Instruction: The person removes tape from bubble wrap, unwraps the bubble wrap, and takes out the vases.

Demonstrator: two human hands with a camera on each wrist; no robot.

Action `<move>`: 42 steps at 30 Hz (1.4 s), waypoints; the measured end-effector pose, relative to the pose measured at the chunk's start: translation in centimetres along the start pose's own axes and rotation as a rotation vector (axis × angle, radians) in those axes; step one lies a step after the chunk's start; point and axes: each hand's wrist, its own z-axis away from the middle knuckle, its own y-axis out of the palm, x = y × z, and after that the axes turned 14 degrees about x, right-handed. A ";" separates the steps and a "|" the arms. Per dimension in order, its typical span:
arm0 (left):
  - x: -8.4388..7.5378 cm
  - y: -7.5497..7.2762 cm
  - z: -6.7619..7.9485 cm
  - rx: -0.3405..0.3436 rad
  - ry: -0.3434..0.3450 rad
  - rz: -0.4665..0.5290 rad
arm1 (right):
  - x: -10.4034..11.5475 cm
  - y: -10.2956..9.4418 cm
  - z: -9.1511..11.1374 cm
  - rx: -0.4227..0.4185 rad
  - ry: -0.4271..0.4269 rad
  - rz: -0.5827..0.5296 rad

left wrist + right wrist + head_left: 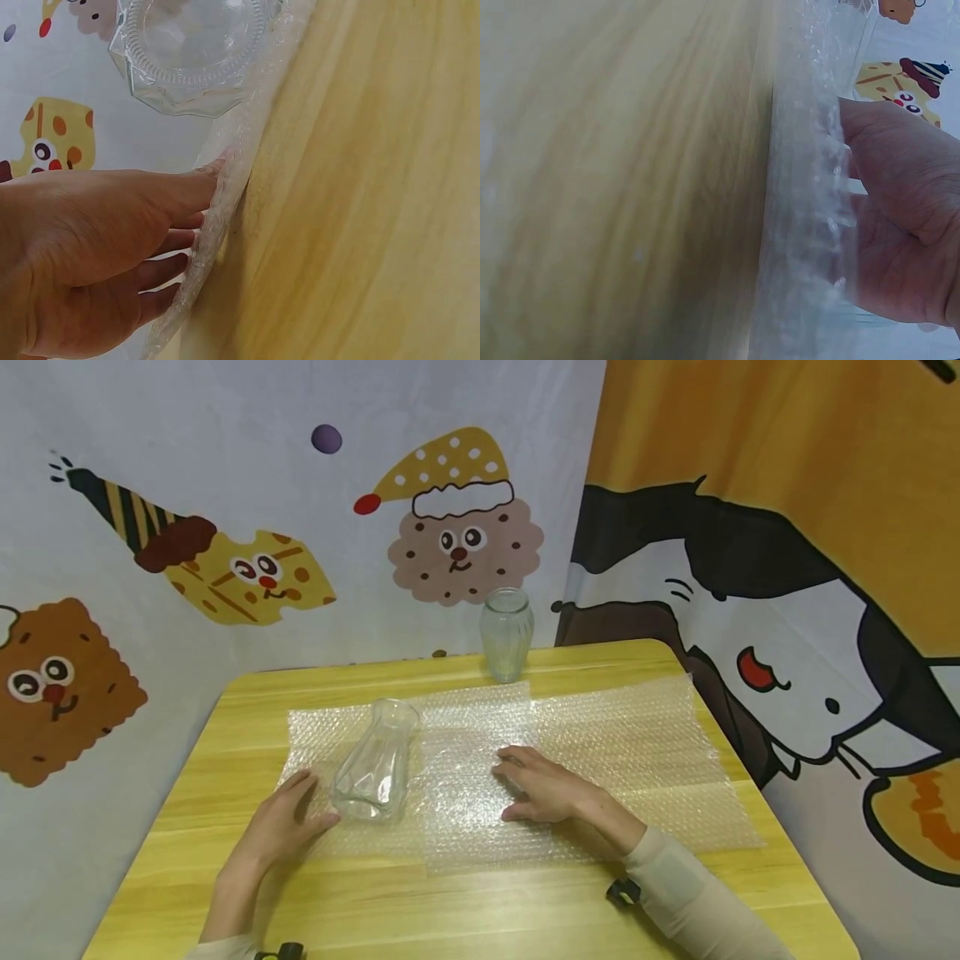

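Observation:
A clear glass vase (372,768) with a flared neck lies on its side on a sheet of bubble wrap (637,760), its mouth toward the far side. Just left of the vase's base, my left hand (281,822) has its fingertips on the left part of the wrap, thumb extended toward the glass. The vase's faceted base (199,56) shows above that hand in the left wrist view. My right hand (543,787) rests on the middle of the wrap with spread, relaxed fingers and nothing in its grasp. In the right wrist view, the wrap's edge partly hides its fingers.
A second glass vase (507,635), ribbed and upright, stands beyond the wrap near the table's back edge. The yellow wood-grain table (465,914) has a cartoon-printed curtain (285,410) behind it and another printed cloth (750,435) along the right.

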 end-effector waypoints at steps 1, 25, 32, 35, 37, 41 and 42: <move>0.1 0.0 0.1 0.004 -0.004 0.009 | 0.0 0.0 0.0 0.002 0.001 0.005; -1.7 -2.5 -3.3 -0.239 0.154 0.236 | -0.1 0.0 0.0 0.004 0.014 -0.016; -3.5 -4.4 -5.2 -0.107 0.101 0.332 | 0.0 0.0 -0.1 0.009 0.028 -0.016; -4.3 -5.0 -5.9 -0.015 0.073 0.379 | 0.1 0.0 -0.1 0.009 0.027 -0.004; -4.6 -5.3 -6.2 0.057 0.055 0.416 | 0.1 -0.1 -0.2 0.011 0.024 0.005; -5.2 -5.8 -7.1 0.177 -0.001 0.489 | 0.1 -0.1 -0.2 0.011 0.023 0.010; -5.3 -5.9 -7.3 0.198 -0.018 0.491 | 0.1 0.0 -0.2 0.010 0.024 0.009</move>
